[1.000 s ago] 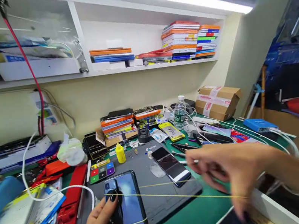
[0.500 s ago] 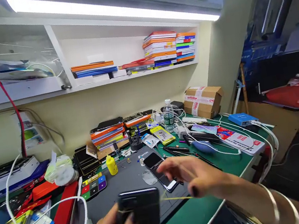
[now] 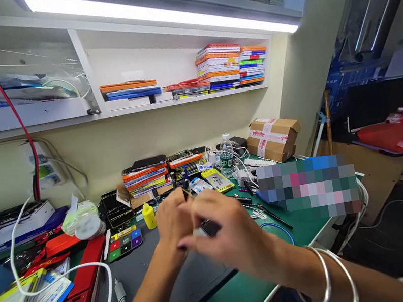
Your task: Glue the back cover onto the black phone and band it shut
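Observation:
My left hand reaches over the grey work mat with its back toward me; its fingers are hidden. Right beside it, my right hand has curled, slightly blurred fingers at the left wrist. A thin yellowish rubber band shows at the fingers of the right hand. Behind that hand, part of a dark phone is visible on the mat. Whether the left hand holds anything is hidden.
A yellow dropper bottle and a colourful tile-patterned phone lie to the left. Further back stand a water bottle and a cardboard box. A white cable loops over a red tool case. A blurred patch covers the right side.
My left hand has moved up and forward, and the phone it held no longer shows in it. My right hand has come left against it. The view has shifted slightly.

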`<act>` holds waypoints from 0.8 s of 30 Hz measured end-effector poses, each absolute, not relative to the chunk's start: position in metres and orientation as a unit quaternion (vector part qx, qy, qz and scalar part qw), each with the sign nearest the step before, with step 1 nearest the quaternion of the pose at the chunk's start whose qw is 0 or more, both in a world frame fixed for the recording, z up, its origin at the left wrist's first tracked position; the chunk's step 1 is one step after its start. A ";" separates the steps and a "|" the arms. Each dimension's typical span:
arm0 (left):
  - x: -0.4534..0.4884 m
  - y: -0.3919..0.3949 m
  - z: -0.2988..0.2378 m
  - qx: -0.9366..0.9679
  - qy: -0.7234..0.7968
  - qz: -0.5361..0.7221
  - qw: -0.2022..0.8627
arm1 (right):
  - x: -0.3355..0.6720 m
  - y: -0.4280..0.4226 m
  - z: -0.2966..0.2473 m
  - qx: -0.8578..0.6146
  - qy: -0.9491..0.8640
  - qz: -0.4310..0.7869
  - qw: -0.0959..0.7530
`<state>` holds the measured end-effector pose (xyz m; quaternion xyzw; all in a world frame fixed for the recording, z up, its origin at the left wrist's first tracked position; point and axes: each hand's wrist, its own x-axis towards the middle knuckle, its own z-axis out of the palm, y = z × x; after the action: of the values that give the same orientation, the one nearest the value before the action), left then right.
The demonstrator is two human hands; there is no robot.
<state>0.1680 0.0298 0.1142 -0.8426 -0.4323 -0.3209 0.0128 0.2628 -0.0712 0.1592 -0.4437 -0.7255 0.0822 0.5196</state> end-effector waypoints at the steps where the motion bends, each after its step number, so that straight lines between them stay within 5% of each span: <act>1: 0.173 0.036 0.120 -0.837 -0.445 -0.312 0.063 | 0.268 -0.066 0.153 -0.485 -0.619 0.205 0.583; 4: 0.186 0.047 0.129 -0.840 -0.409 -0.294 0.203 | 0.287 -0.047 0.142 -0.515 -0.373 0.456 0.623; 12: 0.170 0.016 0.101 -0.854 -0.071 -0.366 0.364 | 0.336 -0.022 0.128 -0.530 -0.258 0.633 0.502; 19: 0.155 -0.002 0.092 -0.865 0.002 -0.440 0.242 | 0.358 -0.036 0.128 -0.535 -0.260 0.673 0.439; 24: 0.140 -0.011 0.091 -0.848 -0.131 -0.507 -0.079 | 0.378 -0.056 0.119 -0.538 -0.333 0.561 0.534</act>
<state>0.1401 -0.0113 0.0911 -0.8484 -0.1306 -0.5068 -0.0792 0.3784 -0.0555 0.1190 -0.5382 -0.3332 0.5609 0.5337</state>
